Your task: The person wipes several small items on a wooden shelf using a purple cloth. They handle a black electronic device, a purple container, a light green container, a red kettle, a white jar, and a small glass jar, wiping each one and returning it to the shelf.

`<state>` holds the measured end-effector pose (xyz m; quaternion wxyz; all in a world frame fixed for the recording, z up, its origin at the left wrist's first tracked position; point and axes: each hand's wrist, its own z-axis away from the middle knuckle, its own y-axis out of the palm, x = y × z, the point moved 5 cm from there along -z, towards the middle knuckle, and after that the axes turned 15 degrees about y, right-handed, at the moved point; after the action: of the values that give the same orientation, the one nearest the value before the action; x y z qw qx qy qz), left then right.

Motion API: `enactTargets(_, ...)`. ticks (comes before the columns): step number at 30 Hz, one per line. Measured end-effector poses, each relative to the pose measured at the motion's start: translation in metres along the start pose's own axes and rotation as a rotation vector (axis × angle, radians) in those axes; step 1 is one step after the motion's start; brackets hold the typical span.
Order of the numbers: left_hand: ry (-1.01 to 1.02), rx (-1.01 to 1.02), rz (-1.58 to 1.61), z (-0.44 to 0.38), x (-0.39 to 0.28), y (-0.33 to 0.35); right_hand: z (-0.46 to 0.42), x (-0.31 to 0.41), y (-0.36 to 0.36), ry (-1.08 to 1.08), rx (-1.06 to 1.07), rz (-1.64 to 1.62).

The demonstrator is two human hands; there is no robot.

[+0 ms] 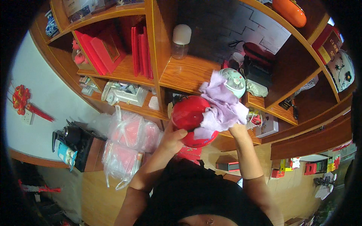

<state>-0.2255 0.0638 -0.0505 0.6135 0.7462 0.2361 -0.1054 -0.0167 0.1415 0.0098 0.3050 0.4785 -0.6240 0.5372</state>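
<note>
My left hand (176, 139) grips a glossy red rounded vessel (189, 110) from its left side, thumb across the front. The vessel is held up in front of the wooden shelves, and a second red bulge shows beneath its upper body. A crumpled lilac cloth (222, 108) lies against the vessel's right side. My right hand (237, 128) holds this cloth, which hides most of the fingers. Just behind the cloth is a pale green porcelain jar (234, 82) with a floral pattern, its left side partly covered.
A wooden shelf unit (186, 74) surrounds the work area. On it stand a white-topped clear jar (181, 41), red folders (141, 52) and a white drawer box (127, 94). Plastic-wrapped pink packages (128, 135) sit at the lower left, beside a black kettle (72, 134).
</note>
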Motion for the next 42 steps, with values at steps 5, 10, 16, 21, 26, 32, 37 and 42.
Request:
enactTargets(5, 0.064, -0.002, -0.128, -0.001, -0.005, 0.008, 0.013, 0.065, -0.005, -0.089, 0.26, -0.026)
enactTargets(10, 0.071, -0.022, -0.298, -0.001, -0.006, 0.005, 0.03, 0.143, 0.02, -0.397, 0.061, 0.577)
enactTargets(16, 0.058, 0.066, -0.161, 0.003, -0.009, 0.012, -0.016, 0.065, 0.022, -0.004, 0.275, -0.118)
enactTargets(21, 0.002, 0.097, -0.148, 0.011, -0.009, 0.02, -0.011, 0.054, 0.035, 0.423, 0.237, -0.395)
enactTargets(26, 0.065, 0.196, -0.222, 0.016, -0.016, 0.023, -0.003, 0.061, 0.024, 0.197, 0.205, -0.247)
enactTargets(32, 0.029, 0.14, -0.241, 0.012, -0.018, 0.024, 0.012, 0.124, 0.016, -0.233, 0.156, -0.058)
enactTargets(37, 0.097, 0.109, -0.021, 0.002, -0.018, 0.047, 0.05, 0.152, 0.021, -0.673, -0.048, 0.498)
enactTargets(42, -0.31, -0.115, 0.239, 0.012, -0.002, 0.004, 0.108, 0.134, 0.051, -1.013, 0.09, 0.452)
